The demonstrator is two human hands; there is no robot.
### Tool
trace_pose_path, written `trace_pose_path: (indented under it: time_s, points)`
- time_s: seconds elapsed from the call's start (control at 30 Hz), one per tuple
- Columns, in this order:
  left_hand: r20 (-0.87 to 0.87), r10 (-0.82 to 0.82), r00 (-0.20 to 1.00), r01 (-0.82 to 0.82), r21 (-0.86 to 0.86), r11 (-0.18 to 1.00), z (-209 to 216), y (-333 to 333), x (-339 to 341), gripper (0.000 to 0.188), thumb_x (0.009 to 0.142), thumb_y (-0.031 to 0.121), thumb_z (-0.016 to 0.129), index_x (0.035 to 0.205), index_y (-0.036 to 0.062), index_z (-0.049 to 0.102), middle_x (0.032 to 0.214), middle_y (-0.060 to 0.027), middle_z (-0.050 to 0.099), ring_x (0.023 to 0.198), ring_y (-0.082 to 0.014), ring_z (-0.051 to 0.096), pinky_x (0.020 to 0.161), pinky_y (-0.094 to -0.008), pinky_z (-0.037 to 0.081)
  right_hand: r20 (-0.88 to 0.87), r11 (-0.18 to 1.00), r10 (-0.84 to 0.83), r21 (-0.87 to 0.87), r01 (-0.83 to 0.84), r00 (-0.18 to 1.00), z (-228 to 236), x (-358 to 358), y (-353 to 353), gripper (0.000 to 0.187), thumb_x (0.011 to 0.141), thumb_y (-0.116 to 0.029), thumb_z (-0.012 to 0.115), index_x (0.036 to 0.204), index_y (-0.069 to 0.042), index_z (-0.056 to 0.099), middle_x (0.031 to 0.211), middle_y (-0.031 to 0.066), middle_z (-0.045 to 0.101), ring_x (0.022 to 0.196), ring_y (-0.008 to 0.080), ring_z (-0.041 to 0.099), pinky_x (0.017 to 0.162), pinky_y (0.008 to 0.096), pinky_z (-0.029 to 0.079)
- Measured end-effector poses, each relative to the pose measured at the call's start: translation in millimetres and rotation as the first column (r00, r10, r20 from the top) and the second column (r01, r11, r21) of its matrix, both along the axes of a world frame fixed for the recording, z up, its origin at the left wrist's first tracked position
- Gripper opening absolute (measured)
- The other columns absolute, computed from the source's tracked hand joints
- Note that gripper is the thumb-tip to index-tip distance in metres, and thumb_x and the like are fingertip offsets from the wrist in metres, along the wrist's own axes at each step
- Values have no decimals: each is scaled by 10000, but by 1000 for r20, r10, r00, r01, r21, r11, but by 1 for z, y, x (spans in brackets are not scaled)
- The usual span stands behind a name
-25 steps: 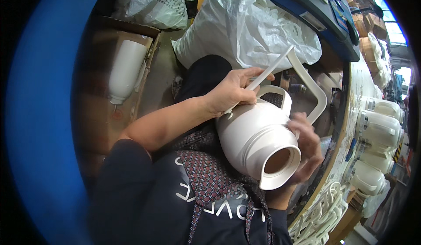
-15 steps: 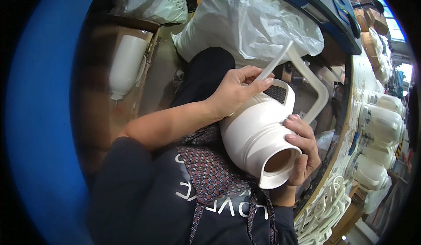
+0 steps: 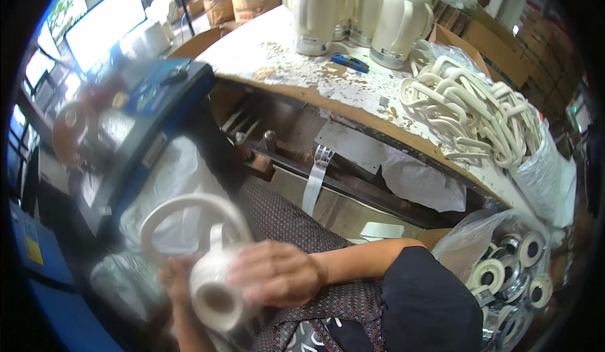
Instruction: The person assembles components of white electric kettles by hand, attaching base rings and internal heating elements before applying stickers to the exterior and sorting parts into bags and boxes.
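Jug: a white plastic jug body is lying tilted in the person's lap at lower left, its round opening facing the camera and its looped handle arching above it; motion is blurring it.
Right hand: the right hand is lying across the jug's side, fingers spread and pressing flat on it, not curled shut.
Left hand: the left hand is cupping the jug from behind and below; blur is hiding how far its fingers are closing.
Counter: a scuffed counter is running across the top, carrying three finished white jugs.
Handles: a heap of loose white handles is resting at the counter's right end.
Bag: a clear bag of round caps is sitting at lower right.
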State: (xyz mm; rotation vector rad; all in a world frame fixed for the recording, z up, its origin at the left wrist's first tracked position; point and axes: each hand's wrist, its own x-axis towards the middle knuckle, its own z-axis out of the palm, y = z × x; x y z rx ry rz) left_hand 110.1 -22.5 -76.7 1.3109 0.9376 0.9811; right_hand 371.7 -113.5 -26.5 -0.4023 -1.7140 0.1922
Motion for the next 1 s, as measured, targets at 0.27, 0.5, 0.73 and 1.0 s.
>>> trace_pose_path:
  time_s: [0.27,0.5,0.73,1.0]
  points:
    - [52,121,991,-131,318,939,65,42,19,298,927,231,617,990,-55,668,1009,-182,676,893,-215,646,791,-335,507,-211,655,269,-676,-339,940,-42,7,55,394,835,-283,744,1072,20,659,1014,115,685,886,209,667,797,345,547]
    - [-115,-390,914,393,6,919,-108,58,67,341,857,115,692,1146,-56,632,1215,-224,634,1101,-262,627,961,-368,483,-793,722,-316,-557,-409,521,-3,220,45,347,1004,-413,499,1062,-109,655,1007,68,682,901,197,642,833,370,518]
    - [-523,-332,785,617,607,501,-81,39,220,243,727,8,666,939,113,720,1105,-129,665,1123,-335,602,1043,-517,393,-596,801,-591,-354,483,544,127,401,136,331,781,-184,824,1016,-27,653,884,52,679,793,132,635,827,286,511]
    - [-643,-173,746,649,644,406,-117,35,250,211,715,89,674,920,130,699,956,-15,689,987,-202,653,1037,-438,395,-439,282,-893,-378,882,98,80,543,283,310,720,-147,847,935,26,705,876,82,715,728,150,636,717,321,519]
